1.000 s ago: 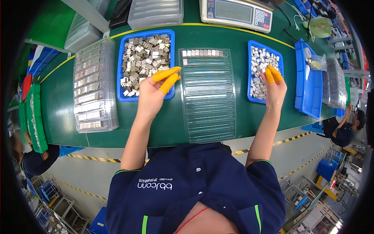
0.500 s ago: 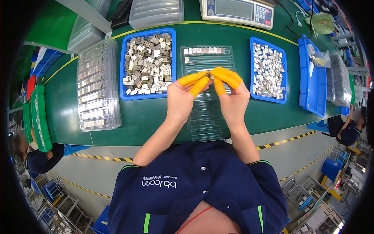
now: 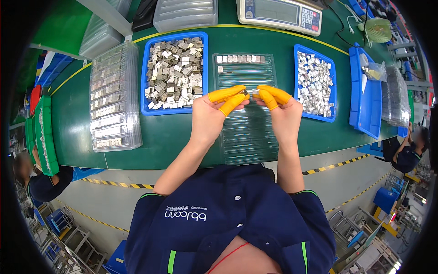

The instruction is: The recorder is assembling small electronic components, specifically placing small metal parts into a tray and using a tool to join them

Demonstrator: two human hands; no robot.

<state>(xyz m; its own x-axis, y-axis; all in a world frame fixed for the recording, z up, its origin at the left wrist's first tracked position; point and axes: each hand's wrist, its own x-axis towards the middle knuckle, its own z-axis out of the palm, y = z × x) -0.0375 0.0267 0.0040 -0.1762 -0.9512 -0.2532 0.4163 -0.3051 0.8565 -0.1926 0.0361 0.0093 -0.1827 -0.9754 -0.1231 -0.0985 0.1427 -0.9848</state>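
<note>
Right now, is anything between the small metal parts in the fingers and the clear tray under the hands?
Nothing visible. The left hand and right hand hold the small metal parts directly above the clear tray, over its open rows.

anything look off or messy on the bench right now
Nothing stands out. Metal parts lie loose but inside the two blue bins, and one row is filled in the clear tray. The left hand and right hand meet over it.
</note>
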